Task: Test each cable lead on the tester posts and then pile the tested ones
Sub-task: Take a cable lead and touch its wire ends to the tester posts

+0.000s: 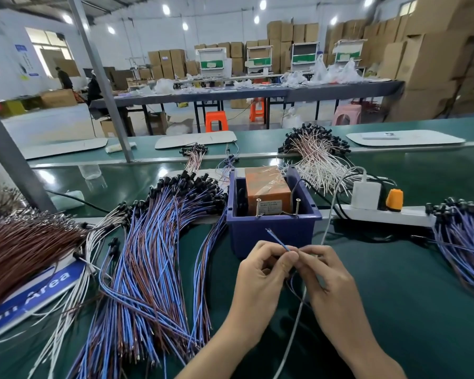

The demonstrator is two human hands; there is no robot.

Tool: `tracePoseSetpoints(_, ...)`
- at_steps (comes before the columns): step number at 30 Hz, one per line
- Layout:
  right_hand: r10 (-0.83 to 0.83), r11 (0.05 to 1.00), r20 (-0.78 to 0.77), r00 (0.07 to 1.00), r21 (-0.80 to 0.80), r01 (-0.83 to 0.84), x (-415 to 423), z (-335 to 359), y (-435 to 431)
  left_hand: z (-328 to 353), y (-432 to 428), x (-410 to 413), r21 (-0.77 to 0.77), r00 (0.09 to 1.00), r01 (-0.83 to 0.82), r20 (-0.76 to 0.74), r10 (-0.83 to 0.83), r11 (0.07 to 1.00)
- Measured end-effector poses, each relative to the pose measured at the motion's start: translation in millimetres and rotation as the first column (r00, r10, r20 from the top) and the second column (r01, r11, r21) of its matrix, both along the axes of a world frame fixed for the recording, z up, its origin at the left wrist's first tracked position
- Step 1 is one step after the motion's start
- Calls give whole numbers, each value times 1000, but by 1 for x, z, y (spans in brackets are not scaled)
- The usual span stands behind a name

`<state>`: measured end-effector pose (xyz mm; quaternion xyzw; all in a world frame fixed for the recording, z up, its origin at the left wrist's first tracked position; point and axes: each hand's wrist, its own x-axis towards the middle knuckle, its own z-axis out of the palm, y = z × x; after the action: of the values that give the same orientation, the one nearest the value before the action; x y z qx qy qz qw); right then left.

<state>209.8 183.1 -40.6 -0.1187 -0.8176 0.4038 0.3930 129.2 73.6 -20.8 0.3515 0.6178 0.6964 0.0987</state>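
- Where the green bench (394,296) spreads across the lower half of the frame, it carries every heap of wire.
- Lower left of centre lies the biggest heap of blue and brown leads (153,255), its black connectors fanned toward the top.
- A smaller blue heap (465,242) sits at the right edge, and a white heap (318,157) lies upper right of centre.
- At centre stands a blue bin (271,233) holding the orange tester (266,187), with two upright posts (257,207) at its near side.
- Left hand (260,272) and right hand (326,272) meet just below the bin, fingers curled, fingertips pinching one cable lead (278,239).
- Its thin blue end slants up and left from the fingertips, the bare tip in front of the bin wall, below the posts.
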Motion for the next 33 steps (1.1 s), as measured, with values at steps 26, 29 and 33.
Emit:
tracePoseSetpoints(26, -160, 949, -29, 987, -280, 145, 2, 0, 4, -4, -19, -34, -63, 836, -530, -208, 508, 846)
tracePoseSetpoints(29, -175, 945, 5, 985, -279, 169, 3, -2, 6, -6, -21, -33, -69, 816, -557, -232, 530, 828)
tracePoseSetpoints(33, -186, 946, 23, 982, -266, 185, 3, 1, 3, -9, -25, -37, -105, 788, -590, -289, 543, 801)
